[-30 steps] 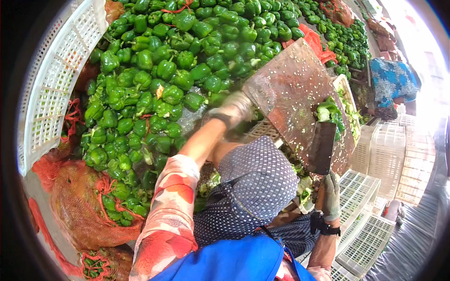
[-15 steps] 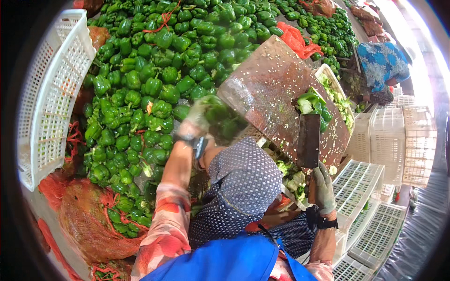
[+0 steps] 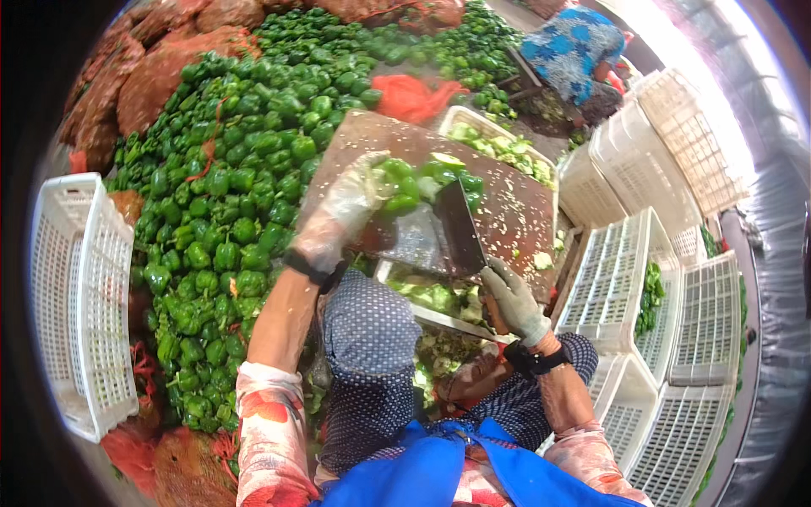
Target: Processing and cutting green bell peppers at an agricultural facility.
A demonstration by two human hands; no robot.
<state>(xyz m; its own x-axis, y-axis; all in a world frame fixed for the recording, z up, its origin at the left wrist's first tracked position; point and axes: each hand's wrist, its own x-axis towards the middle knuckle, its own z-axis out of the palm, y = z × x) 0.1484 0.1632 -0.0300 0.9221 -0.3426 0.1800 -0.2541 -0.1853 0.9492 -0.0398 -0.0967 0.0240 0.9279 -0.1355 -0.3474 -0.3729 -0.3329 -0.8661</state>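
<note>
My left hand (image 3: 359, 188), in a whitish glove, is over the left part of a wet brown cutting board (image 3: 517, 221). Its fingers are closed on a green bell pepper (image 3: 399, 188). My gloved right hand (image 3: 517, 304) grips the wooden handle of a cleaver (image 3: 460, 230) at the board's near side. The dark blade points away from me, its far end beside cut pepper pieces (image 3: 446, 160). Pale seeds are scattered over the board. Just below the board, between my knees, a white tray (image 3: 460, 325) holds pale green scraps.
A large heap of green peppers (image 3: 228, 228) spreads on the left and beyond. White plastic crates stand at left (image 3: 106, 304) and right (image 3: 604, 275). Behind the board are a tub of trimmings (image 3: 541, 169) and red netting (image 3: 414, 95). A person in blue patterned clothing (image 3: 574, 51) bends at far right.
My left hand has moved from the pepper heap onto the board, with a green bell pepper in it. My right hand still grips the cleaver. The whole view has shifted.
</note>
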